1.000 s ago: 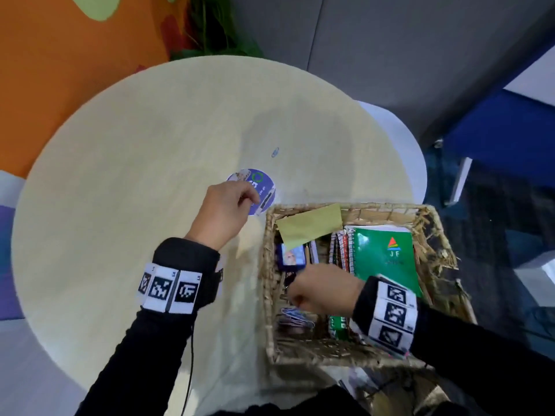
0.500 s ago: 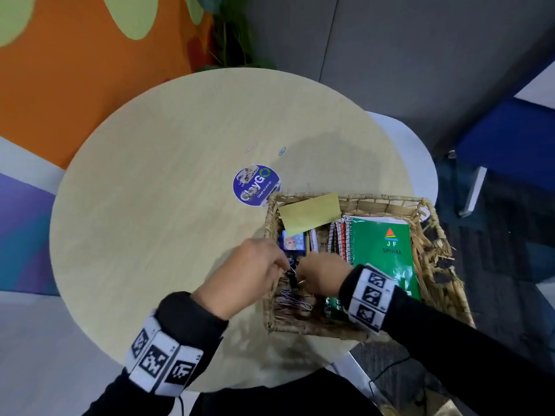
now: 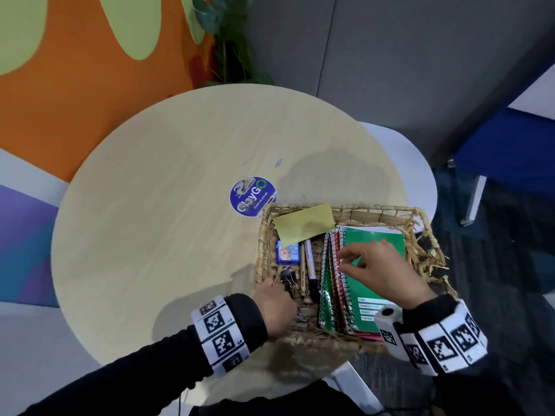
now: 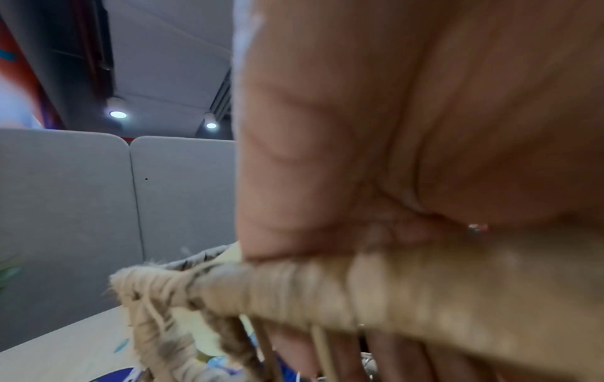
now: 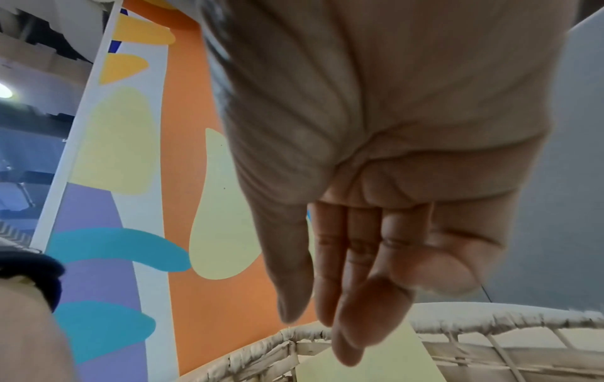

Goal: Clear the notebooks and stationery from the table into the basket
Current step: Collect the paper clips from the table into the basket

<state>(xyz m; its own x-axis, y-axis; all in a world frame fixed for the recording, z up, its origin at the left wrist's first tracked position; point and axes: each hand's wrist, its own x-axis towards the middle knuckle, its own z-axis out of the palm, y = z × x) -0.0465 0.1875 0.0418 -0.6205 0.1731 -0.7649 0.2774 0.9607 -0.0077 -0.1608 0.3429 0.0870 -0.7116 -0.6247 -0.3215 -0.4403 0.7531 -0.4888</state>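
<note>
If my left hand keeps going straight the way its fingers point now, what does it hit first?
Most likely the black binder clips in the basket, lying just ahead of the left hand. Its fingertips are hidden, so they may already be touching.

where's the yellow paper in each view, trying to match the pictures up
Head: the yellow paper leans in the basket's far left corner, over the blue card.
Left wrist: only a pale yellowish patch behind the blurred rim corner, probably the paper.
Right wrist: bottom centre, inside the rim, behind the right hand's fingertips.
Shared landmark: the woven basket rim.
</note>
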